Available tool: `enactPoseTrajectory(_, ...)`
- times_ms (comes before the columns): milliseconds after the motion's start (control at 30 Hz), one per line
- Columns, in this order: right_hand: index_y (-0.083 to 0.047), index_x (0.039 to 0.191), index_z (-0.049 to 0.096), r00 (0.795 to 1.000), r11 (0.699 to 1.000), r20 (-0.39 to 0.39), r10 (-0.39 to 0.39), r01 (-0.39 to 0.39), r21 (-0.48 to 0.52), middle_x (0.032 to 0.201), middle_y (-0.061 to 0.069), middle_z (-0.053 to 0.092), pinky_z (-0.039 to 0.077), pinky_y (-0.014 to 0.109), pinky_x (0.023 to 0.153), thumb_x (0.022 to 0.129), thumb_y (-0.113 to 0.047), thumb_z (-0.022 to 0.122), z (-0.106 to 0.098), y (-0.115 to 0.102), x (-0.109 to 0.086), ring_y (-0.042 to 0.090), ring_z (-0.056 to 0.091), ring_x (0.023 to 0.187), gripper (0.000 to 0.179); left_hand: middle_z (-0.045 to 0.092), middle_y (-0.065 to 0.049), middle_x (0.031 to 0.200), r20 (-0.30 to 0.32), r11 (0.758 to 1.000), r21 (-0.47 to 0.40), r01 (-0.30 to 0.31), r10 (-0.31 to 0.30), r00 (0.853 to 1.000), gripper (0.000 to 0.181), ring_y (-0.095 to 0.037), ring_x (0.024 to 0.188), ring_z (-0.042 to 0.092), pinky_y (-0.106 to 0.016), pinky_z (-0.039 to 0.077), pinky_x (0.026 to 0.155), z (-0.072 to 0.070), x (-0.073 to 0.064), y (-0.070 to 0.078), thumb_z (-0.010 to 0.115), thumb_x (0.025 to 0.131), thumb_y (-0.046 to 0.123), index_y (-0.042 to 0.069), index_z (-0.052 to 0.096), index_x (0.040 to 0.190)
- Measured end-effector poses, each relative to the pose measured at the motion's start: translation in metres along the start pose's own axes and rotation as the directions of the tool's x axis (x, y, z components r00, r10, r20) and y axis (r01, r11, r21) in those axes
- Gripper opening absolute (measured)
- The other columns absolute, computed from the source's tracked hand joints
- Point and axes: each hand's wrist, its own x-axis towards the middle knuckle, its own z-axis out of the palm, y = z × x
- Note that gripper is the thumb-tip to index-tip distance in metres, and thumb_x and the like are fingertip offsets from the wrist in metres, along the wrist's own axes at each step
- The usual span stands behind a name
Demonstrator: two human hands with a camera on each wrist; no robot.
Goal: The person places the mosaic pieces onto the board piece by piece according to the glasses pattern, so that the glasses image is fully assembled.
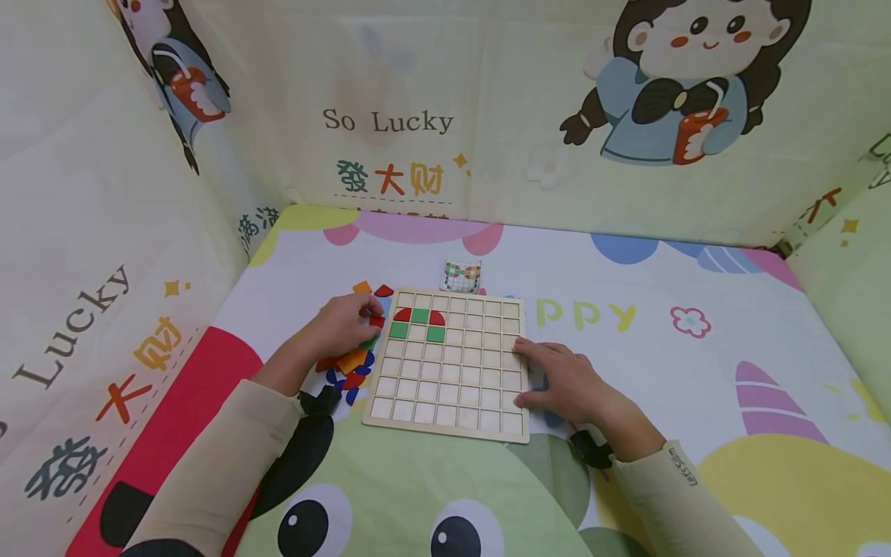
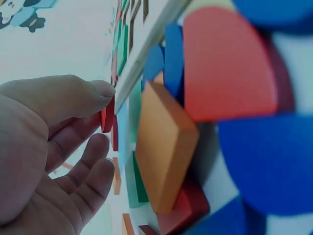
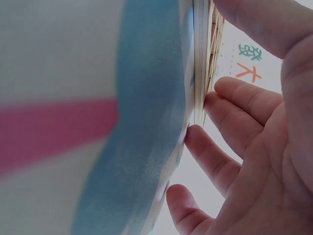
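Observation:
A wooden grid board [image 1: 445, 432] lies on the patterned cloth, with red quarter-round pieces [image 1: 437, 317] and green squares [image 1: 420, 316] set in its upper left cells. Left of the board my left hand [image 1: 341, 326] is over the loose pieces. It pinches a small red piece [image 2: 107, 117] between thumb and fingers, beside the board's edge. My right hand [image 1: 567, 383] rests at the board's right side, thumb and fingertips against the rim, fingers fairly straight. In the right wrist view, fingertips [image 3: 211, 100] meet the board's side [image 3: 199, 63].
Loose pieces lie along the board's left side, among them an orange block [image 2: 164, 147], a red rounded piece [image 2: 227, 63] and blue rounded pieces [image 2: 274, 161]. A small printed pattern card [image 1: 461, 275] sits just beyond the board's far edge. Printed cloth walls [image 1: 508, 116] enclose the table.

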Motion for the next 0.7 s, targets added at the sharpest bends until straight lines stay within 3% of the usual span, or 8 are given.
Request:
enactPoseTrajectory(200,-0.007,0.148,0.047,1.0,1.0,-0.003,-0.005,0.005,-0.003,0.151,0.013,0.046,0.037,0.067,0.093,0.084,-0.034,0.081,0.001,0.001,0.0,0.041,0.043,0.133,0.077,0.06,-0.014,0.115,0.01,0.999,-0.026,-0.026,0.027,1.0,0.029,-0.03,0.108,0.054,-0.04,0.055,0.086,0.004,-0.011,0.004,0.073,0.091,0.016,0.008,0.063,0.117)
enactPoseTrajectory(400,-0.006,0.148,0.047,1.0,1.0,-0.005,-0.012,0.012,-0.01,0.151,0.013,0.046,0.037,0.066,0.092,0.084,-0.034,0.081,0.001,0.001,0.0,0.042,0.043,0.132,0.077,0.063,-0.011,0.109,0.007,0.995,-0.017,-0.101,0.101,0.995,0.025,-0.029,0.103,0.056,-0.042,0.054,0.088,0.012,-0.02,0.008,0.072,0.091,0.014,0.005,0.063,0.112)
enactPoseTrajectory(700,-0.006,0.147,0.047,1.0,1.0,-0.007,-0.018,0.018,-0.01,0.151,0.012,0.046,0.037,0.066,0.092,0.084,-0.034,0.08,0.0,0.0,-0.001,0.041,0.042,0.133,0.077,0.06,-0.006,0.093,0.01,0.995,0.001,-0.104,0.104,0.995,0.022,-0.024,0.09,0.053,-0.034,0.052,0.073,0.02,-0.029,0.019,0.072,0.09,0.013,0.005,0.064,0.11)
